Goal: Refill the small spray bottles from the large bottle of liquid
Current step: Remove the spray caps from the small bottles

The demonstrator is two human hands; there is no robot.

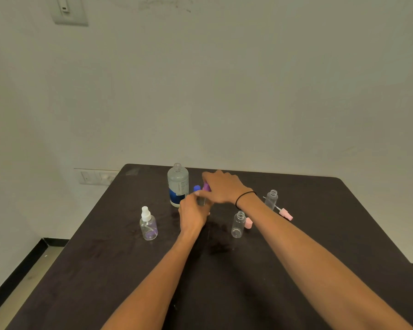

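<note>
The large clear bottle point(178, 184) with a blue label stands uncapped at the back of the dark table point(224, 282). Just right of it my left hand point(193, 214) grips a small clear spray bottle point(202, 201), mostly hidden by my fingers. My right hand point(222, 186) grips the purple spray top point(206, 186) on that bottle. A blue cap point(196, 188) sits behind it. A small bottle with a white spray top point(148, 226) stands at the left. Two open small bottles stand at the right, one near point(238, 225) and one far point(271, 198).
A pink spray top with its tube point(284, 212) lies on the table by the far right bottle. Another pink cap point(248, 222) sits beside the nearer open bottle. The wall runs close behind the table's back edge.
</note>
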